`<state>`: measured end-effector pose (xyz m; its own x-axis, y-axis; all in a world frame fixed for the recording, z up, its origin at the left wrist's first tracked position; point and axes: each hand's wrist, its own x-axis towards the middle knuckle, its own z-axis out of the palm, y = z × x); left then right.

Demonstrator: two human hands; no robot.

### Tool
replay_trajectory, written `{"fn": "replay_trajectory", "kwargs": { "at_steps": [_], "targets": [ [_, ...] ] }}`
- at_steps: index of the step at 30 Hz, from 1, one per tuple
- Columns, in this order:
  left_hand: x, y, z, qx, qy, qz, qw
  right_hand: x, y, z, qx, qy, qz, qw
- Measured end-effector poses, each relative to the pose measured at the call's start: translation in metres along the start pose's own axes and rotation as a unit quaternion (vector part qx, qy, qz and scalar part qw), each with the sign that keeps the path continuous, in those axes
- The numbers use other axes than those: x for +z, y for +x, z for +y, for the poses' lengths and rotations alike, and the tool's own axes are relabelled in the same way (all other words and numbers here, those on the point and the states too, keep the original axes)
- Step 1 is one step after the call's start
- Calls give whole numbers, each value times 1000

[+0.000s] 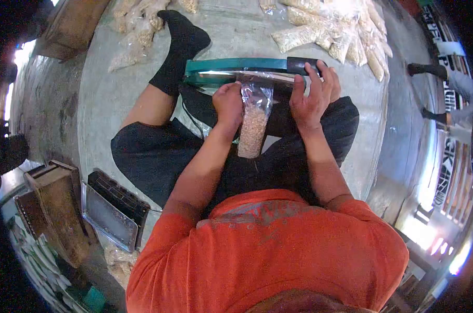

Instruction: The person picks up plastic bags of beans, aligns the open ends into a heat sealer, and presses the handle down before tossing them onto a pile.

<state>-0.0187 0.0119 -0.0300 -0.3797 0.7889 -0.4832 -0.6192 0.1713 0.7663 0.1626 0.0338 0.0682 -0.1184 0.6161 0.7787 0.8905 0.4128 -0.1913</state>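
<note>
A clear plastic bag of pale grain-like pieces (253, 122) hangs with its open top laid in a green bar-type sealer (231, 67) that rests in front of my lap. My left hand (227, 102) grips the bag's upper left edge at the sealer's jaw. My right hand (313, 94) presses down on the black handle end of the sealer's arm (299, 64), fingers spread over it. The bag's lower part lies over my dark trousers, between my forearms.
Heaps of filled clear bags lie on the concrete floor at top right (341, 31) and top left (135, 26). My socked foot (179, 44) stretches left of the sealer. A metal tray and wooden boxes (108, 211) stand at lower left. Another person's legs (445, 83) appear far right.
</note>
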Motion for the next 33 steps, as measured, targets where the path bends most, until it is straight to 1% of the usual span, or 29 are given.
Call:
{"fn": "replay_trajectory", "kwargs": {
  "at_steps": [2,3,5,6,8,10,12,14,15,17,19,21,24,27,30,32,33],
  "targets": [
    [-3,6,-9,67,96,34,992,2,0,2,-2,13,-12,1000],
    [-6,10,-14,67,93,36,993,3,-1,3,2,22,-26,999],
    [-9,14,-14,107,158,19,982,4,-4,5,3,6,-35,999],
    [-8,14,-17,106,156,19,982,6,-7,6,8,-9,-41,999],
    [2,0,-1,40,87,38,995,12,-13,13,6,16,-43,999],
    [1,3,-4,41,78,39,995,19,-21,21,2,42,-46,998],
    [0,5,-8,40,68,41,996,26,-31,29,21,51,-103,993],
    [4,-3,1,-3,54,51,997,31,-39,31,22,37,-117,992],
    [5,-4,3,-6,48,56,997,33,-42,33,26,23,-129,991],
    [1,-4,5,22,90,25,995,34,-41,33,21,16,-138,990],
    [0,-5,5,10,101,40,994,34,-43,31,19,11,-151,988],
    [-2,-2,2,2,112,47,993,35,-43,30,16,-27,-152,988],
    [-3,0,0,0,135,47,990,35,-43,32,10,-26,-152,988],
    [1,-8,12,0,147,41,988,36,-43,35,-2,-28,-149,988],
    [0,-8,14,3,171,35,985,34,-42,34,7,-26,-152,988],
    [-3,-5,10,38,204,17,978,34,-41,35,7,-25,-156,987],
    [-3,-4,7,38,203,17,978,34,-42,36,6,-22,-159,987]
  ]
}}
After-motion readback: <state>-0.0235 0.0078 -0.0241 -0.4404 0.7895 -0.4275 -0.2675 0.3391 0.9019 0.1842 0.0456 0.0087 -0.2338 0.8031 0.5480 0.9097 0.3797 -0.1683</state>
